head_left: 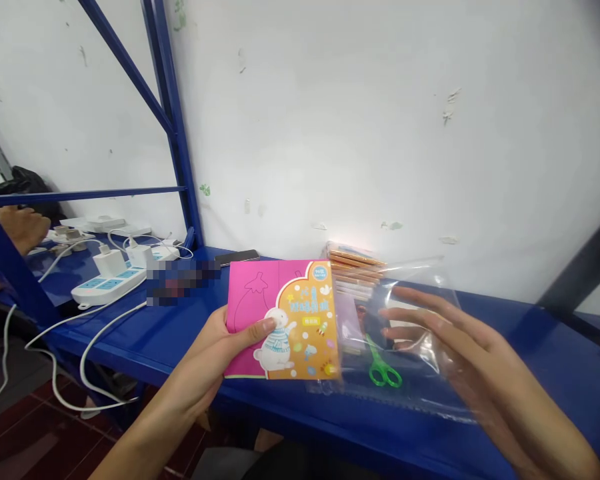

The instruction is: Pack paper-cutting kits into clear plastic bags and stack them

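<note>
My left hand grips a paper-cutting booklet, thumb on its front. The cover is orange with a white cartoon animal, beside pink sheets bearing an outlined shape. A clear plastic bag spreads to the right of the booklet and partly overlaps its edge. My right hand has its fingers stretched out at the bag. Film covers the fingers; I cannot tell whether they are inside the bag or behind it. Green-handled scissors show through the plastic, close below the right fingertips.
Several thin packs lie near the wall on the blue table. A phone rests behind the booklet. To the left are a power strip with white cables, a blue metal post and another person's hand.
</note>
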